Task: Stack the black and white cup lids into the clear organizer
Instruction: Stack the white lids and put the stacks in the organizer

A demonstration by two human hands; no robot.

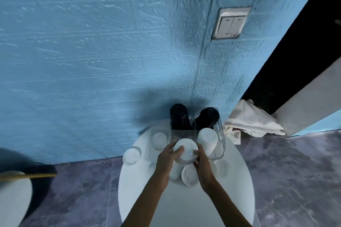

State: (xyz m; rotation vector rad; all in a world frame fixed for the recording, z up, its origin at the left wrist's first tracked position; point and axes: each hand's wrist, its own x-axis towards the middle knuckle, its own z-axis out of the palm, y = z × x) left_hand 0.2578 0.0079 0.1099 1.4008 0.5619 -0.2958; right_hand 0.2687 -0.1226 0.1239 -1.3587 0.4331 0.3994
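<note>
Two hands, your left and right, clasp a white lid stack over the clear organizer's empty front-left bay. Tilt it and lids may slide apart onto the worktop, or clip the bay wall. Black stacks behind and the white stack alongside could topple if knocked.
</note>
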